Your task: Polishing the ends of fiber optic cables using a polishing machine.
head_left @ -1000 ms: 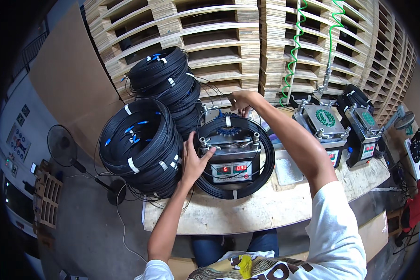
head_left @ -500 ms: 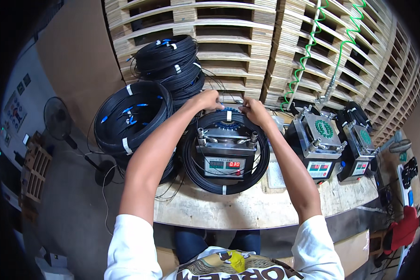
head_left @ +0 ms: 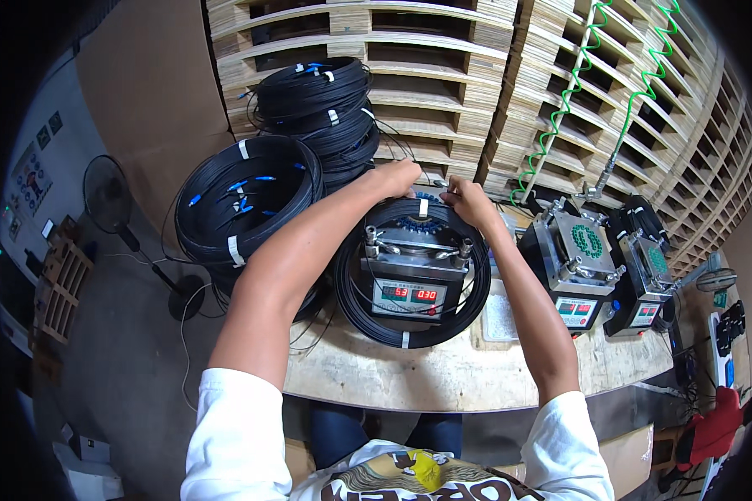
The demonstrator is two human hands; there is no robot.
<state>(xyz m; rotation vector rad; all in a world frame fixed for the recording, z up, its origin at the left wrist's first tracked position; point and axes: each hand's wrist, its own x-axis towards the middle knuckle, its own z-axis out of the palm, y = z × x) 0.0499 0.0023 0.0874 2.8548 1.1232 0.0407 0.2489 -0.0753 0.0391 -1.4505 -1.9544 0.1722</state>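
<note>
Left hand (head_left: 397, 178) and right hand (head_left: 466, 200) pinch the far rim of the coil (head_left: 412, 275) around the winder (head_left: 409, 271) (white-taped there); loosening could let turns spring loose.

Stacked wooden pallets (head_left: 443, 75) stand behind two idle winding machines (head_left: 575, 260), green coiled hoses (head_left: 560, 108) and a floor fan (head_left: 109, 190).

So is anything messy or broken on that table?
Nothing looks broken. Both hands, left hand and right hand, rest on the far edge of the black cable coil, which sits neatly around the winding machine. Only some thin loose wires trail over the table edge.
</note>
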